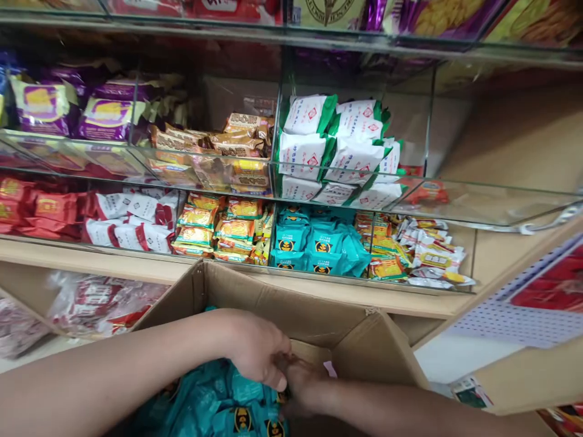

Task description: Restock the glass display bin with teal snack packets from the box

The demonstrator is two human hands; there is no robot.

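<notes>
My left hand (257, 349) and my right hand (304, 383) meet inside an open cardboard box (277, 303). Below them in the box lies a heap of teal snack packets (214, 394) with black-and-yellow logos. Curled fingers close my left hand, its thumb near one packet's logo; what it grips, if anything, is hidden. My right hand reaches in from the right beside it, with its fingers mostly hidden and dim. Matching teal packets (321, 243) stand stacked in a shelf compartment behind the box.
Clear dividers split the shelves. White-and-green packets (337, 145), brown packets (241, 145) and purple packets (109, 115) fill the middle shelf. Yellow packets (214, 224) flank the teal ones. A plastic bag of red-and-white packets (104, 300) lies lower left. A perforated panel (514, 315) is at right.
</notes>
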